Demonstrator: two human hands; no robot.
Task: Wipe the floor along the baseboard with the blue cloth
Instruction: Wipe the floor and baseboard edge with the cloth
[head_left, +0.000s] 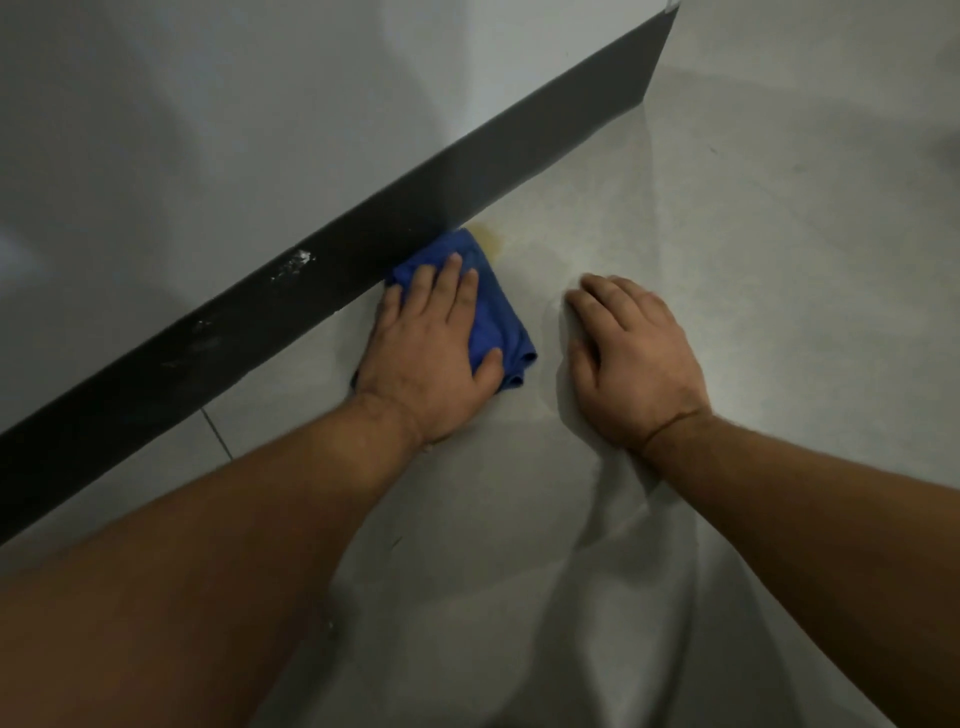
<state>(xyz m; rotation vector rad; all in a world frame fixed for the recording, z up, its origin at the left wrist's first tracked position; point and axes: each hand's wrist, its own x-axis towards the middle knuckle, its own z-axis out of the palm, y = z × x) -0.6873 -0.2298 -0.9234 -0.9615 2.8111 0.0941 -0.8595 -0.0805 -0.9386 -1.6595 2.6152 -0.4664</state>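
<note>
Mid-wipe, by the look of it: left hand (431, 343) pressed flat and spread on the folded blue cloth (491, 312), grip not clenched, palm pinning the cloth to the floor (727, 260) with its far edge touching the dark baseboard (291, 306); right hand (631, 353) beside it, fingers loosely curled, holding nothing, braced on bare floor. Just beyond the left fingertips, a yellowish stain (491, 241) peeking out at the cloth's far corner against the baseboard; next move probably a firm push forward along that edge, over the stain, keeping the cloth tight to the skirting.
</note>
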